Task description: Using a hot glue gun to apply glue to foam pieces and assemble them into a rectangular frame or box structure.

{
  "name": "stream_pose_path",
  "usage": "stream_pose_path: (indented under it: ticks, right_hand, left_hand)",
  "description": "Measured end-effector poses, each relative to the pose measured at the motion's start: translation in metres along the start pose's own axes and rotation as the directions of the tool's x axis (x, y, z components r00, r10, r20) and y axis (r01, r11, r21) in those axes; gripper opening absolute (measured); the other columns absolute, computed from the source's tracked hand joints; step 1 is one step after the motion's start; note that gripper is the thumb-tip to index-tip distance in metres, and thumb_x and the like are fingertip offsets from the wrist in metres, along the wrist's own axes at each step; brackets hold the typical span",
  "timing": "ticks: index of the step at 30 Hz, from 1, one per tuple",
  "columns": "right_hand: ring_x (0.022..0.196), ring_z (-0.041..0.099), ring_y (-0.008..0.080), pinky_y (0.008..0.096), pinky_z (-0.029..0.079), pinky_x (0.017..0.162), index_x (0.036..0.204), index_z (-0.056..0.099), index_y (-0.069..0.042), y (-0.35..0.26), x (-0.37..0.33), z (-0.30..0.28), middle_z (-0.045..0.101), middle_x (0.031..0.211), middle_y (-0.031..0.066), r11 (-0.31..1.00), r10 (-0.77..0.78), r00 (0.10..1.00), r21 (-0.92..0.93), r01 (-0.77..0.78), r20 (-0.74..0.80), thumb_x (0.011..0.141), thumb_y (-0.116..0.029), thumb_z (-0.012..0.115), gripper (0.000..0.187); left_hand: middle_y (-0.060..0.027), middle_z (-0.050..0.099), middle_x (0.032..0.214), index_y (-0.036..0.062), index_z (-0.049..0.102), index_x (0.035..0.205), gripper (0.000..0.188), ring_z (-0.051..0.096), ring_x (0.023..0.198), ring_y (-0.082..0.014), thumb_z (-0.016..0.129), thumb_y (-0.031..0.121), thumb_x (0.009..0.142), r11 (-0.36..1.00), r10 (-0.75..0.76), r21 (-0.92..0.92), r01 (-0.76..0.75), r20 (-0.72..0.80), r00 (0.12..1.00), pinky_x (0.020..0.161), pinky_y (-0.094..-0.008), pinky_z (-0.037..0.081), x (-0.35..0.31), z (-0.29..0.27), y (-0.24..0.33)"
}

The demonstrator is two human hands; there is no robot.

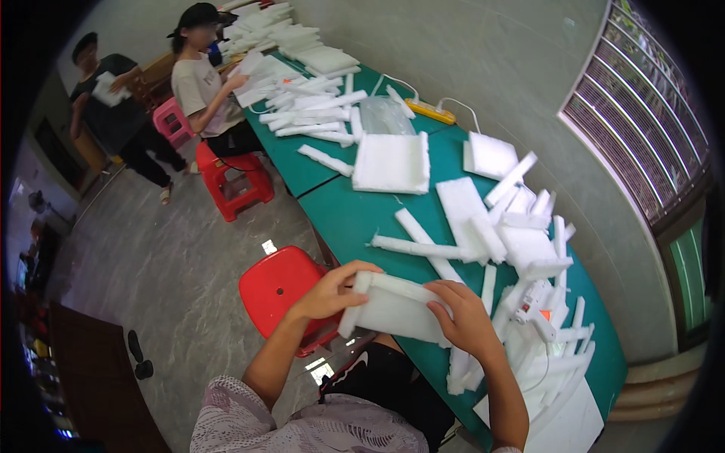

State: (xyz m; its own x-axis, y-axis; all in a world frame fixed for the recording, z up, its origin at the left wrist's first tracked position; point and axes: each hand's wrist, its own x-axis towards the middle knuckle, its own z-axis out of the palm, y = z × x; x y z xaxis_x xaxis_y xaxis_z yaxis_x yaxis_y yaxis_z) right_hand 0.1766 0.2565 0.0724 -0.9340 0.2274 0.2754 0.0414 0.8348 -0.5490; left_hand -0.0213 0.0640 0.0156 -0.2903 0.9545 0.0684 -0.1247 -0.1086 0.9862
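Between my two hands is a white foam panel point(396, 311) with raised foam strips along its far and left edges. My left hand point(336, 291) grips its left corner, thumb on the near side. My right hand point(462, 313) has its fingers closed over the strip at the right end. The panel is held above my lap, by the edge of the green table point(347, 226). Right of my right hand, a white glue gun point(535, 308) with an orange part lies on loose foam pieces.
Foam strips point(423, 248) and sheets point(462, 208) lie about the table, with a foam tray point(390, 162) farther off. A yellow power strip point(430, 111) sits by the wall. One person sits on a red stool point(232, 181), another stands behind. A red stool point(281, 291) is nearby.
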Motion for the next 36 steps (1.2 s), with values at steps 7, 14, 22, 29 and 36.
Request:
stream_pose_path:
  ticks: [7,14,22,29,36]
  right_hand:
    - [0.100,0.057,0.0349,0.0401,0.044,0.089,0.113,0.058,-0.002,0.012,-0.005,-0.007,0.061,0.109,0.0175,0.998,0.056,0.993,0.009,-0.055,-0.104,0.088,-0.013,0.058,0.028]
    - [0.095,0.062,0.0252,0.0332,0.048,0.082,0.110,0.061,-0.001,0.033,-0.079,-0.085,0.065,0.104,0.0149,0.896,0.443,0.818,0.148,-0.419,-0.367,0.089,-0.009,0.056,0.024]
    - [0.098,0.059,0.0164,0.0274,0.046,0.084,0.116,0.058,0.001,0.023,-0.120,-0.100,0.063,0.104,0.0106,0.796,0.596,0.755,0.323,-0.512,-0.273,0.094,-0.011,0.051,0.027]
    - [0.097,0.059,0.0182,0.0288,0.047,0.081,0.114,0.059,0.001,0.006,-0.128,-0.078,0.063,0.103,0.0110,0.829,0.550,0.799,0.280,-0.484,-0.245,0.091,-0.010,0.053,0.026]
    - [0.099,0.060,0.0302,0.0340,0.046,0.087,0.108,0.061,0.001,0.015,-0.127,-0.091,0.063,0.106,0.0170,0.892,0.409,0.805,0.001,-0.452,-0.429,0.086,-0.004,0.056,0.023]
  left_hand:
    - [-0.0058,0.055,0.111,0.0043,0.050,0.122,0.034,0.053,0.106,-0.0149,0.055,0.008,0.089,0.939,-0.290,-0.256,0.229,-0.238,0.927,0.091,-0.0310,0.044,0.000,-0.015,-0.019]
    - [-0.0057,0.053,0.114,0.0078,0.049,0.124,0.034,0.052,0.108,-0.0158,0.055,0.014,0.091,0.923,-0.351,-0.253,0.289,-0.251,0.902,0.090,-0.0337,0.045,-0.002,-0.015,-0.015]
    - [-0.0072,0.055,0.112,0.0095,0.050,0.129,0.039,0.053,0.101,-0.0144,0.058,0.017,0.092,0.962,-0.255,0.041,0.271,-0.229,0.940,0.087,-0.0286,0.045,-0.001,-0.016,-0.010]
    - [-0.0082,0.051,0.122,0.0084,0.048,0.131,0.040,0.047,0.115,-0.0173,0.056,0.020,0.093,0.957,-0.235,0.119,0.264,-0.214,0.948,0.098,-0.0316,0.039,-0.018,-0.020,-0.023]
    - [-0.0055,0.048,0.127,0.0093,0.042,0.135,0.044,0.046,0.116,-0.0168,0.053,0.021,0.094,0.952,-0.157,0.223,0.207,-0.225,0.962,0.095,-0.0333,0.043,-0.011,-0.019,-0.024]
